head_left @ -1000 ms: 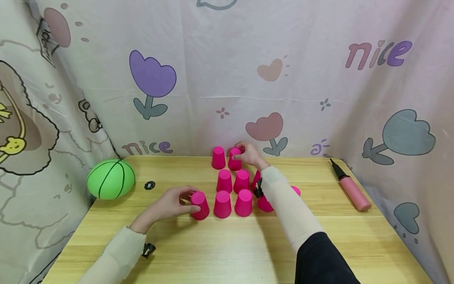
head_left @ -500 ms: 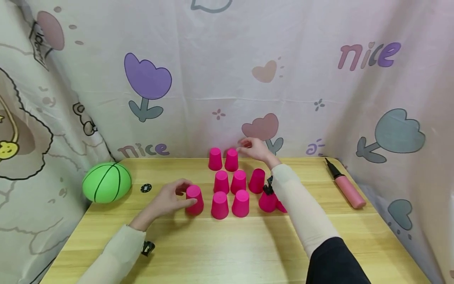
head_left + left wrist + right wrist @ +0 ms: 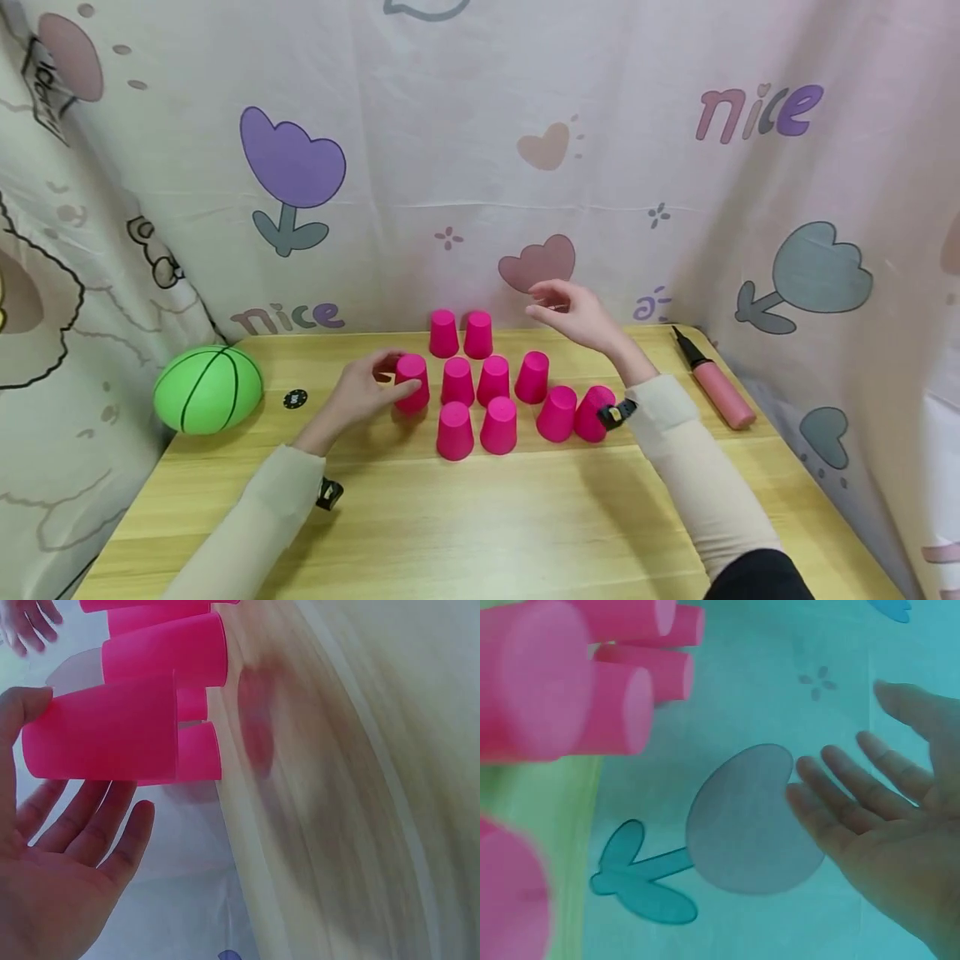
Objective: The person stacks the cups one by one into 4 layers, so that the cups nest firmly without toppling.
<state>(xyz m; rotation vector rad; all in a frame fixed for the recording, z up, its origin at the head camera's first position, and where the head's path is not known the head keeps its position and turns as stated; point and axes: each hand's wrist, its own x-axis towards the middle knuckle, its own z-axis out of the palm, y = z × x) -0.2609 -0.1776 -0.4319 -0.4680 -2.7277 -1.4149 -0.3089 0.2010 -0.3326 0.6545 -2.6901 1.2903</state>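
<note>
My left hand (image 3: 367, 388) grips a pink plastic cup (image 3: 412, 383) between thumb and fingers. In the left wrist view this cup (image 3: 105, 731) is raised off the wood, its mouth toward the tabletop and a shadow beneath. Just right of it, several matching cups stand upside down in rows: two at the back (image 3: 478, 335), three in the middle row (image 3: 457, 382), and others at the front (image 3: 454, 432). Nothing is in my right hand (image 3: 573, 315), which hovers behind and right of the cups, fingers relaxed. The right wrist view shows its bare palm (image 3: 885, 840).
A green ball (image 3: 208, 390) sits at the table's left edge, with a black round chip (image 3: 296, 399) beside it. Toward the right edge lies a pink hand pump (image 3: 722, 392) with a black nozzle. A printed curtain (image 3: 420, 150) hangs right behind the wooden table (image 3: 480, 525).
My right hand has let go of the back right cup and moved up and right. My left hand has lifted its cup off the front row and carried it back toward the middle row.
</note>
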